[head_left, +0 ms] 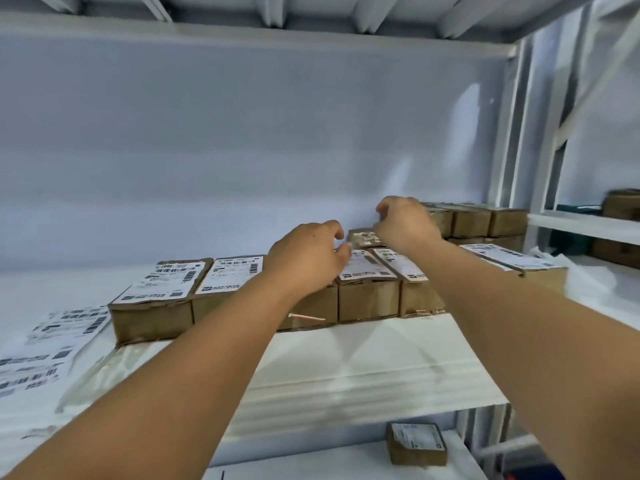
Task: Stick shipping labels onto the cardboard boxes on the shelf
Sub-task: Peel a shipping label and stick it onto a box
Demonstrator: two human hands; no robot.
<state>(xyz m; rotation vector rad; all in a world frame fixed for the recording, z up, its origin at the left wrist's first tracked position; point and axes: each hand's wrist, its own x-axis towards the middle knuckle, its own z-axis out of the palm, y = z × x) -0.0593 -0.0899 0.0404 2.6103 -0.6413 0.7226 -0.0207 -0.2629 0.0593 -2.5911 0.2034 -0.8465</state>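
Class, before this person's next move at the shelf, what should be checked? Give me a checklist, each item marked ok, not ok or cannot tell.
1. Front boxes labelled: ok, every top that shows bears a label.
2. Spare labels at hand: ok, sheets lie on the shelf, left of the row.
3. Left hand free: ok, open above the row, nothing seen in it.
4. Right hand holding a label: cannot tell, fingers curled over the small rear box.
5. Back stack labelled: cannot tell, tops barely show.
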